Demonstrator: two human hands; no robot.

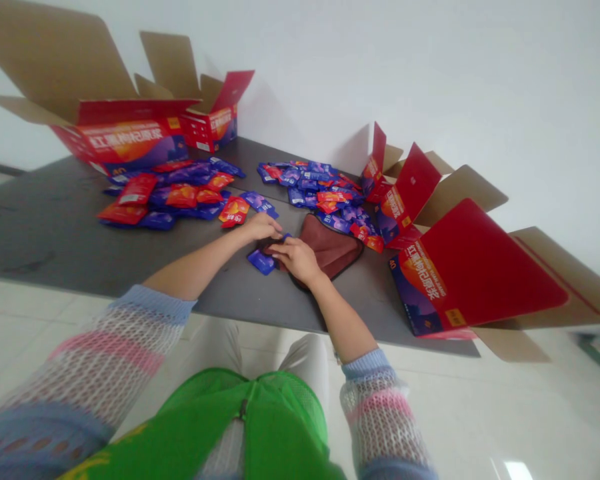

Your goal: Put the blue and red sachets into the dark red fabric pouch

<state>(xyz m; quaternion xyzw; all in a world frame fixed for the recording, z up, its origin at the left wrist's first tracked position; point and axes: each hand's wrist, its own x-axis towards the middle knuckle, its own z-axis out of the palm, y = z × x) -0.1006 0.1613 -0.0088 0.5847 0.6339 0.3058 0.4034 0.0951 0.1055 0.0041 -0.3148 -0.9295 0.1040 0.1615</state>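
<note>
On the grey table lies a brown cloth (325,241) with dark edging, its left end bunched up under my fingers. My right hand (299,259) is closed on that bunched end, fingers pressed together. Just above and to the left, my left hand (264,227) is closed at the same dark edge; its fingertips are partly hidden. A blue sachet (262,262) lies directly below my hands, partly under the cloth. A red sachet (235,211) and a purple sachet (259,202) rest beyond my left hand.
Piles of red and blue sachets lie at the left (180,190) and back middle (315,180). Open red cartons stand at the back left (135,143) and along the right (425,290), flaps spread wide. A white wall rises behind the table (260,293).
</note>
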